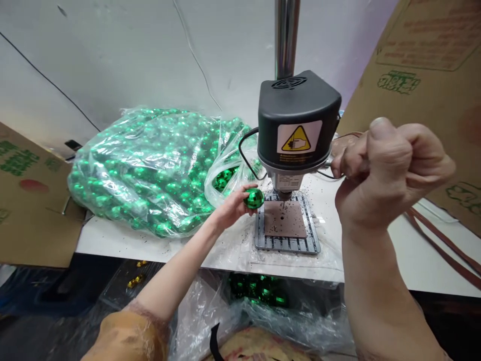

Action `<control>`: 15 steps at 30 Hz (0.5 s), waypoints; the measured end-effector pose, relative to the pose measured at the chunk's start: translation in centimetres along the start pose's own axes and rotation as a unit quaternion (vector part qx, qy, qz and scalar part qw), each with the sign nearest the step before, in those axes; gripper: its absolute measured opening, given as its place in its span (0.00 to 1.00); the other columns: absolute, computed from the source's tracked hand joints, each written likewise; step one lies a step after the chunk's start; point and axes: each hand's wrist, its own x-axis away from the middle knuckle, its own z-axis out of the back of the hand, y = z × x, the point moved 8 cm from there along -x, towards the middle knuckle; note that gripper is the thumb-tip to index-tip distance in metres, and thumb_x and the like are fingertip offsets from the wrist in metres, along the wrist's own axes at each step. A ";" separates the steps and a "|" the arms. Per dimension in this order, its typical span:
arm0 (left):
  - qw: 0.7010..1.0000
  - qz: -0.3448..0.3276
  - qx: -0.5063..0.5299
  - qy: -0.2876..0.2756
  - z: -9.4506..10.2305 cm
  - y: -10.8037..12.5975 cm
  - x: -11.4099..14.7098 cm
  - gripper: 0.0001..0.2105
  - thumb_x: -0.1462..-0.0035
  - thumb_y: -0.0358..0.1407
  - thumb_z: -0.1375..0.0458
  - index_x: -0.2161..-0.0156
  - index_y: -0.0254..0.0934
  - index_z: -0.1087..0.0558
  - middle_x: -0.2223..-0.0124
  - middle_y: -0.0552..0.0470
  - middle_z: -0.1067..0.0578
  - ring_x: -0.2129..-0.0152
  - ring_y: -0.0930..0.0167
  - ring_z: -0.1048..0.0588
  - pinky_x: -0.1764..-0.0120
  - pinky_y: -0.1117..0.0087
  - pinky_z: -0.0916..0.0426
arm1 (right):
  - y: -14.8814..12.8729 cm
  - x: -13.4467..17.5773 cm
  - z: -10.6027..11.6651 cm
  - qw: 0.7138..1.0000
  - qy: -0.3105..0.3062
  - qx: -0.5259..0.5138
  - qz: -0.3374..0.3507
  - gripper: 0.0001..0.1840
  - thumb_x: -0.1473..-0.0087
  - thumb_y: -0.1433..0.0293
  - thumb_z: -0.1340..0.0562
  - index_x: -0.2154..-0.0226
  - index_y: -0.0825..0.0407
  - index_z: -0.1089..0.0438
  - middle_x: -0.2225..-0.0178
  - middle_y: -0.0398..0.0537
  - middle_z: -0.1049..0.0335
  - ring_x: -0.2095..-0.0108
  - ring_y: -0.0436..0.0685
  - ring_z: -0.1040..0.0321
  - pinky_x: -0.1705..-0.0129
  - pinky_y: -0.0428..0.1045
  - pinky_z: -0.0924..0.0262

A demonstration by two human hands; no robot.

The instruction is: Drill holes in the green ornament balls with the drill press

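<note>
My left hand (235, 206) is closed around a shiny green mirrored ball (254, 198), held just left of the drill bit. The small bench drill press (299, 110) has a black motor cover with a yellow warning sticker. Below its chuck (284, 195) lies a brown board (284, 220) with a dark hole, on a slotted metal base (287, 245). My right hand (391, 170) is raised at the right of the press, its fingers curled around the feed lever, mostly hidden by the hand.
A big clear bag (143, 170) full of green balls stands on the left of the white table (124, 243), its mouth facing the press. More green balls (259, 290) lie in plastic below the table edge. Cardboard boxes (33, 210) flank both sides. Dark shavings litter the base.
</note>
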 end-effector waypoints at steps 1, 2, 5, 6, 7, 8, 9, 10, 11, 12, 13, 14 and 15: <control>1.000 0.012 0.028 0.001 -0.4 -0.9 0.0 0.26 0.45 0.45 0.36 0.44 0.38 0.31 0.58 0.48 0.22 0.71 0.70 0.23 0.70 0.71 0.32 | 0.0 0.0 0.0 1.000 -0.001 -0.001 0.003 0.22 0.41 0.72 0.39 0.83 0.52 0.46 0.86 0.34 0.50 0.84 0.41 0.49 0.76 0.47 0.50; 0.999 0.019 0.047 0.006 -0.7 -1.7 0.0 0.26 0.46 0.45 0.35 0.44 0.39 0.30 0.57 0.48 0.21 0.70 0.70 0.22 0.70 0.71 0.31 | 0.0 0.0 0.0 1.000 -0.003 -0.001 0.005 0.22 0.41 0.72 0.39 0.83 0.52 0.46 0.86 0.34 0.50 0.84 0.41 0.48 0.76 0.46 0.50; 0.999 0.014 0.032 0.025 -0.8 -3.0 -0.1 0.26 0.49 0.43 0.32 0.46 0.39 0.28 0.55 0.48 0.21 0.69 0.72 0.23 0.68 0.73 0.31 | 0.1 -0.1 0.0 1.000 -0.010 0.000 0.003 0.22 0.41 0.71 0.38 0.83 0.53 0.45 0.86 0.34 0.51 0.83 0.41 0.48 0.76 0.45 0.49; 1.000 0.006 0.007 0.030 -0.9 -3.3 -0.2 0.26 0.50 0.42 0.30 0.46 0.38 0.28 0.55 0.48 0.21 0.68 0.72 0.24 0.68 0.74 0.32 | 0.1 -0.1 0.0 1.000 -0.012 0.000 0.002 0.22 0.41 0.71 0.38 0.83 0.53 0.45 0.86 0.34 0.52 0.83 0.41 0.48 0.76 0.45 0.50; 0.999 -0.003 -0.021 0.035 -0.9 -3.4 -0.3 0.26 0.50 0.41 0.30 0.47 0.39 0.27 0.56 0.49 0.22 0.67 0.73 0.24 0.68 0.75 0.32 | 0.2 -0.1 0.0 1.000 -0.012 0.000 -0.001 0.22 0.41 0.70 0.38 0.83 0.52 0.45 0.86 0.34 0.52 0.83 0.41 0.48 0.76 0.46 0.50; 0.998 -0.011 -0.046 0.040 -1.0 -3.6 -0.4 0.26 0.50 0.41 0.29 0.46 0.39 0.28 0.56 0.50 0.22 0.68 0.73 0.24 0.69 0.75 0.33 | 0.2 -0.1 0.0 1.000 -0.012 0.000 -0.002 0.22 0.41 0.70 0.38 0.83 0.52 0.45 0.86 0.34 0.51 0.83 0.41 0.48 0.76 0.46 0.50; 0.997 -0.015 -0.064 0.046 -1.1 -3.8 -0.4 0.26 0.49 0.42 0.30 0.46 0.40 0.28 0.57 0.52 0.23 0.69 0.73 0.25 0.70 0.75 0.33 | 0.2 -0.1 0.0 1.000 -0.011 -0.001 -0.001 0.23 0.41 0.70 0.38 0.83 0.52 0.46 0.86 0.34 0.51 0.83 0.42 0.48 0.77 0.46 0.51; 0.996 -0.017 -0.073 0.052 -1.2 -4.0 -0.5 0.25 0.47 0.44 0.32 0.46 0.41 0.29 0.58 0.52 0.23 0.70 0.74 0.25 0.71 0.75 0.34 | 0.2 -0.1 0.1 1.000 -0.010 -0.002 0.001 0.23 0.41 0.70 0.38 0.83 0.52 0.46 0.86 0.34 0.51 0.83 0.42 0.48 0.77 0.47 0.51; 0.995 -0.016 -0.076 0.057 -1.2 -4.1 -0.7 0.23 0.45 0.46 0.34 0.46 0.41 0.30 0.58 0.53 0.24 0.72 0.74 0.25 0.73 0.75 0.35 | 0.2 -0.2 0.1 1.000 -0.011 -0.004 0.004 0.23 0.42 0.70 0.38 0.83 0.52 0.46 0.86 0.34 0.51 0.84 0.42 0.48 0.77 0.47 0.52; 0.995 -0.013 -0.076 0.060 -1.3 -4.3 -0.8 0.22 0.42 0.47 0.37 0.46 0.41 0.30 0.59 0.53 0.24 0.74 0.75 0.26 0.74 0.75 0.35 | 0.2 -0.2 0.0 1.000 -0.013 -0.007 0.007 0.23 0.42 0.70 0.37 0.83 0.52 0.47 0.87 0.34 0.50 0.84 0.42 0.49 0.78 0.47 0.52; 0.995 -0.010 -0.078 0.057 -1.5 -4.5 -0.9 0.22 0.41 0.48 0.38 0.45 0.41 0.30 0.59 0.53 0.24 0.75 0.75 0.26 0.75 0.75 0.36 | 0.2 -0.2 0.0 1.000 -0.014 -0.008 0.008 0.23 0.42 0.70 0.37 0.83 0.51 0.47 0.86 0.34 0.50 0.84 0.42 0.49 0.78 0.47 0.52; 0.995 -0.009 -0.084 0.048 -1.7 -4.5 -1.0 0.22 0.41 0.48 0.38 0.45 0.41 0.30 0.59 0.53 0.23 0.75 0.75 0.26 0.75 0.75 0.36 | 0.2 -0.2 0.0 1.000 -0.016 -0.007 0.008 0.23 0.42 0.70 0.37 0.83 0.51 0.47 0.86 0.34 0.50 0.84 0.42 0.49 0.78 0.47 0.52; 0.995 -0.011 -0.093 0.034 -1.9 -4.5 -1.0 0.23 0.42 0.48 0.36 0.44 0.41 0.31 0.59 0.52 0.23 0.75 0.75 0.26 0.75 0.75 0.36 | 0.3 -0.2 0.0 1.000 -0.019 -0.006 0.006 0.23 0.42 0.70 0.38 0.83 0.51 0.48 0.86 0.34 0.50 0.84 0.42 0.49 0.77 0.47 0.51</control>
